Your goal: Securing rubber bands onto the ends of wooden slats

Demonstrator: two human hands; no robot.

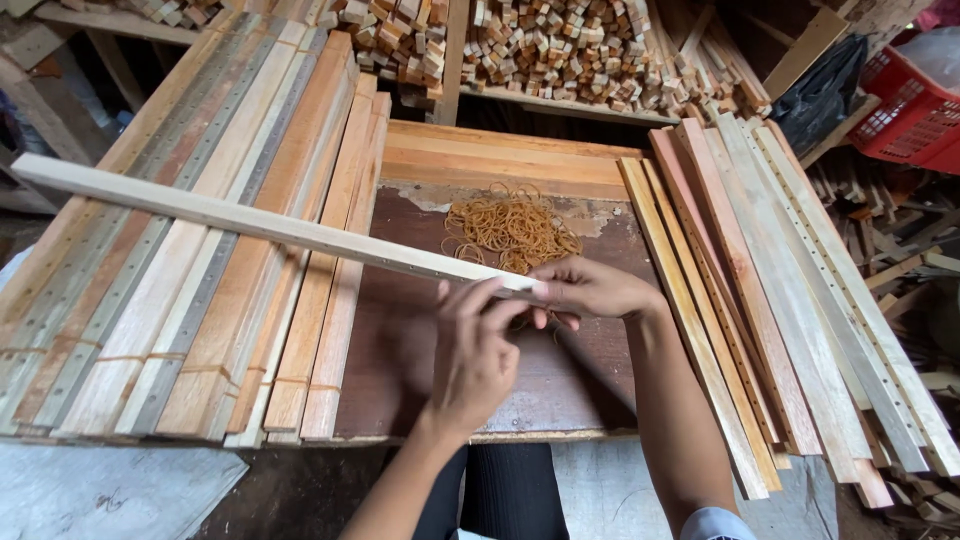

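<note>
Two hands meet at one end of a long pale wooden slat (270,227): right hand (590,290) fingers pinch its tip, left hand (478,352) fingers curl against it. It stretches left over bundled slats (180,300), above the table (400,340), near rubber bands (512,228).

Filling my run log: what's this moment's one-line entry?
left hand: touching wooden slat end | right hand: gripping slat end | rubber bands: piled behind
</note>
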